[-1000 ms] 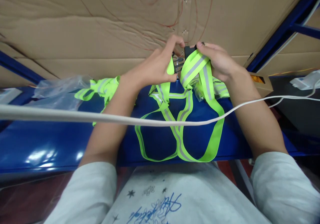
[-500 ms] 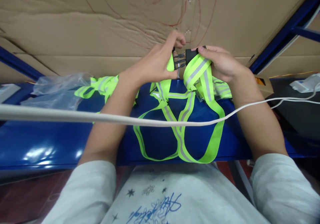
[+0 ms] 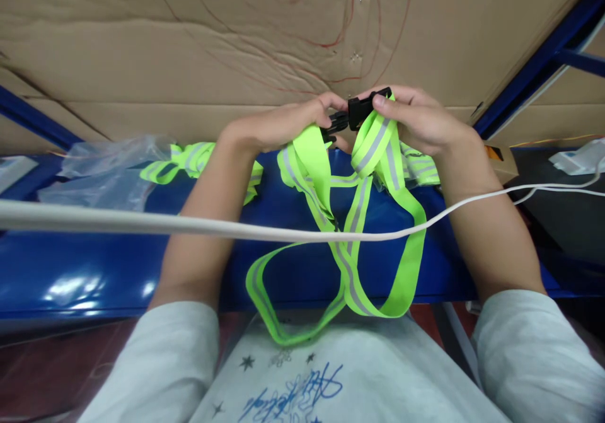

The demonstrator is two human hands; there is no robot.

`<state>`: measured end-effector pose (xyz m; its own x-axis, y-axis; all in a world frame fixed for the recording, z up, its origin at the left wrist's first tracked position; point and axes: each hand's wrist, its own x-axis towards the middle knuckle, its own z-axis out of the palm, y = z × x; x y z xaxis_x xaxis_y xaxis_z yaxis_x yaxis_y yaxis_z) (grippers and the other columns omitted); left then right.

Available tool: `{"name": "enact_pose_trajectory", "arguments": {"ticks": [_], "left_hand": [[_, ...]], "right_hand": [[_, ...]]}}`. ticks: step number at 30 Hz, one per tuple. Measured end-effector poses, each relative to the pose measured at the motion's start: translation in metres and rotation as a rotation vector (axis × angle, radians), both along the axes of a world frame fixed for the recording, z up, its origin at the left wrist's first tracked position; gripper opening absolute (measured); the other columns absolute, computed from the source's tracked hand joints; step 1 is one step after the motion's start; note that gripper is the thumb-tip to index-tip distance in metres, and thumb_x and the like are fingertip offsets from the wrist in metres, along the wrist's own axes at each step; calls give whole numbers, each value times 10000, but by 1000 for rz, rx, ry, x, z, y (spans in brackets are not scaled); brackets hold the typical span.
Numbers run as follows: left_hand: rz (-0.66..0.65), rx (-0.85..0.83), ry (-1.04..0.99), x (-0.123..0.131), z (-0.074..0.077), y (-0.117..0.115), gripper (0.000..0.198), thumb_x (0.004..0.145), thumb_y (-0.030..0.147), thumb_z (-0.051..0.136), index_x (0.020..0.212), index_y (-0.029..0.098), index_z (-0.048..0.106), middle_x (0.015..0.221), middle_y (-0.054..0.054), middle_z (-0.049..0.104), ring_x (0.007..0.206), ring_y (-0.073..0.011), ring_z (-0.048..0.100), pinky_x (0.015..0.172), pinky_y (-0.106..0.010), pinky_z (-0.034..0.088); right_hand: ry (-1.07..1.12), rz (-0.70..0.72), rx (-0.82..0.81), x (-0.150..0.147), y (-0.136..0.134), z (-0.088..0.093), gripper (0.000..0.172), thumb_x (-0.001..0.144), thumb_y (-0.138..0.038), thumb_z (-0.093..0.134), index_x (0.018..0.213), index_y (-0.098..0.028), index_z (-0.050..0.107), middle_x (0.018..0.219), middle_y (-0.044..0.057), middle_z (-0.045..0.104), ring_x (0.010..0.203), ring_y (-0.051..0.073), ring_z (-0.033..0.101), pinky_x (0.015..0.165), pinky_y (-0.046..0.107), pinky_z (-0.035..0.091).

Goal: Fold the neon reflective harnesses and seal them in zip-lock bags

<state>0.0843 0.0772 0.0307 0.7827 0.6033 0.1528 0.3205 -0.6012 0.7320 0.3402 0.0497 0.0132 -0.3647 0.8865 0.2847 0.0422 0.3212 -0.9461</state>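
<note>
A neon-yellow reflective harness [image 3: 352, 272] with grey stripes hangs in loops over the blue surface [image 3: 113, 272] and past its front edge. My left hand [image 3: 307, 117] is closed on the black pronged half of its buckle [image 3: 338, 122]. Opposite it, my right hand [image 3: 418, 117] grips the black socket half of the buckle [image 3: 362, 109], thumb on the strap. Both halves are end to end at very close range; whether the prongs have entered the socket I cannot tell.
A bundled yellow strap [image 3: 189, 161] and clear plastic bags [image 3: 104, 171] lie at left. Another packed bundle [image 3: 418, 166] and a small box [image 3: 501, 163] sit behind my right hand. A white cable [image 3: 283, 231] crosses the view. Cardboard [image 3: 189, 51] stands behind.
My left hand has turned and closed around the pronged half, bringing it up to the socket. The left-hand loop of the harness has slid down over the front edge. My right hand barely moved.
</note>
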Motion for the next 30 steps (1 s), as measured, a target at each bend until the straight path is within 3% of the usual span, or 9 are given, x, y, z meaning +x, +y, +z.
{"name": "enact_pose_trajectory", "arguments": {"ticks": [3,4,11,16,25,30], "left_hand": [[-22,-282,-109,4,3,-7,540,733,373,606,1247,209,613,1013,-76,783,1081,-317,723,1020,-499,557],[-22,-305,-129,5,3,-9,526,722,346,604,1229,203,603,985,-78,782,1080,-322,732,1021,-498,560],[36,-337,-149,4,2,-7,545,708,372,585,1231,223,548,908,-62,753,1062,-329,756,952,-478,568],[63,-310,-144,6,3,-10,563,686,367,499,1221,196,525,912,-55,733,1078,-334,769,944,-486,587],[61,-306,-93,5,2,-8,640,663,425,497,1270,222,506,939,-66,757,1011,-329,784,877,-462,602],[41,-291,-98,5,1,-8,665,695,394,541,1329,196,567,976,-101,767,1094,-343,760,895,-472,578]], "right_hand": [[-6,19,18,-2,-2,0,163,943,-387,834,924,-236,776,969,-6,782,1048,176,757,953,306,625],[4,37,27,-2,-3,1,167,940,-386,838,927,-230,779,963,-9,784,1039,169,759,954,297,623],[29,52,67,1,-4,3,355,861,-554,878,950,-225,780,1062,5,823,1050,183,775,915,276,617],[-28,78,118,1,-2,2,428,819,-638,876,955,-243,781,1067,0,826,1178,212,756,1001,287,604],[-38,91,159,1,-2,1,401,862,-630,847,972,-249,785,1106,-1,818,1247,211,728,1075,286,582],[-115,58,132,1,1,-1,271,940,-536,803,947,-267,778,1056,2,808,1196,204,733,966,290,627]]}}
